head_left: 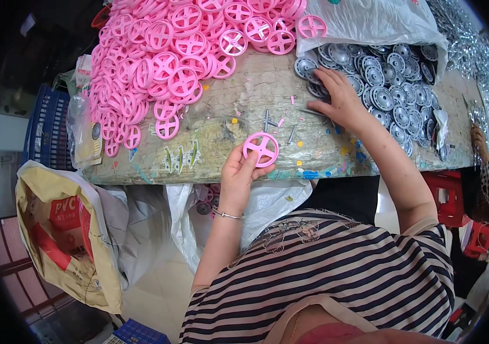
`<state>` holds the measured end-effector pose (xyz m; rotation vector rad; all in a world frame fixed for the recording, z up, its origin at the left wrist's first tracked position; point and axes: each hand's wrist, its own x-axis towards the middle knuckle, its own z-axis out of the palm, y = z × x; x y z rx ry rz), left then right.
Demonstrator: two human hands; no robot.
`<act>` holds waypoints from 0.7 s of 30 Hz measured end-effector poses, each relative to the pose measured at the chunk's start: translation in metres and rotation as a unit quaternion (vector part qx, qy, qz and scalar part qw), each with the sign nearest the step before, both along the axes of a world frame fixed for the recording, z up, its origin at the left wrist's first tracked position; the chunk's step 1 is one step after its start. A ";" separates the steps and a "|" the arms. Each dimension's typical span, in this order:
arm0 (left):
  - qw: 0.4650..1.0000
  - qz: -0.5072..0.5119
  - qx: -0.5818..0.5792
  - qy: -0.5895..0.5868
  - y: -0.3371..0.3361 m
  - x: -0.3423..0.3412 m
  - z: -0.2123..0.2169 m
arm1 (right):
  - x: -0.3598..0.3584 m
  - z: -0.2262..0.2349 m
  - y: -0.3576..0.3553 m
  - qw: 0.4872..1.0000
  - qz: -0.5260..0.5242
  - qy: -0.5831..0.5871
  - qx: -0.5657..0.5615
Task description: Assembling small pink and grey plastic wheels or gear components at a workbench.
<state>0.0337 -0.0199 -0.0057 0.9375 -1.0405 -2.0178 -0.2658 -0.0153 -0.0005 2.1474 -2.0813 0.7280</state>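
Note:
In my left hand (pixel 241 175) is a pink ring with crossed spokes (pixel 261 149), pinched by its lower rim just over the table's near edge. My right hand (pixel 339 98) reaches across to the near left side of a pile of grey round discs (pixel 383 98). Its fingers are stretched out with the thumb apart, and the fingertips rest at a disc (pixel 306 67) on the pile's edge; whether they grip it I cannot tell. Many more pink rings (pixel 182 81) are heaped on the far left of the table. Small metal pins (pixel 292 135) lie between my hands.
The worn table (pixel 233 103) carries paint marks and scraps. A white sack (pixel 370 23) spills the discs; silver tinsel (pixel 468 40) lies far right. Below left stand an open paper sack (pixel 55 229) and a blue crate (pixel 49 126). Another person's hand (pixel 479 140) shows at right.

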 end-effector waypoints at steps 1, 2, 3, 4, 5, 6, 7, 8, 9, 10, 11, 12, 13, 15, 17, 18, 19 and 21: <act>1.000 -0.002 -0.002 0.001 0.001 -0.001 0.000 | 0.000 -0.001 0.003 1.000 0.002 -0.021 0.001; 1.000 -0.001 -0.005 0.001 0.001 -0.001 0.000 | -0.001 -0.003 0.006 0.999 0.004 -0.042 0.003; 1.000 -0.001 -0.008 0.002 0.002 -0.001 0.000 | -0.007 -0.010 0.007 0.998 -0.003 -0.062 -0.012; 1.000 0.001 -0.009 0.002 0.003 -0.001 -0.001 | -0.005 -0.006 0.007 0.998 -0.001 -0.062 -0.014; 1.000 0.003 -0.008 0.001 0.003 0.000 -0.001 | -0.004 0.000 0.007 0.999 -0.033 -0.028 0.022; 1.000 0.005 -0.008 -0.001 0.004 0.001 -0.002 | -0.001 0.006 0.006 0.996 -0.064 0.006 0.056; 1.000 0.004 -0.010 0.001 0.004 0.000 -0.002 | 0.002 0.013 0.005 0.996 -0.062 0.052 0.032; 1.000 0.006 -0.012 -0.001 0.004 0.000 -0.002 | 0.002 0.013 0.002 0.996 -0.062 0.053 0.030; 1.000 0.009 -0.015 -0.003 0.005 0.000 -0.003 | 0.000 0.011 -0.004 0.994 -0.059 0.080 0.042; 1.000 0.009 -0.016 -0.003 0.004 0.000 -0.003 | -0.001 0.009 -0.010 0.991 -0.056 0.107 0.055; 1.000 0.006 -0.015 0.000 0.004 0.000 -0.004 | -0.001 0.008 -0.015 0.988 -0.071 0.132 0.037; 1.000 0.003 -0.013 0.003 0.004 -0.001 -0.004 | -0.003 0.008 -0.019 0.988 -0.071 0.132 0.036; 1.000 0.006 -0.013 0.002 0.004 0.000 -0.005 | -0.001 0.011 -0.024 0.988 -0.072 0.124 0.050; 1.000 -0.001 -0.016 0.015 0.003 0.001 -0.006 | 0.003 0.018 -0.031 0.987 -0.098 0.083 0.094; 1.000 0.001 -0.017 0.019 0.004 0.001 -0.005 | 0.001 0.027 -0.035 0.994 -0.093 0.037 0.042; 1.000 0.000 -0.018 0.022 0.004 0.001 -0.004 | 0.001 0.033 -0.036 0.996 -0.090 -0.009 -0.010; 1.000 0.005 -0.017 0.023 0.004 0.002 -0.003 | 0.012 0.043 -0.035 0.992 -0.108 -0.067 -0.006; 0.999 0.011 -0.006 0.031 0.004 0.001 -0.002 | 0.041 0.041 -0.026 0.989 -0.061 -0.135 -0.027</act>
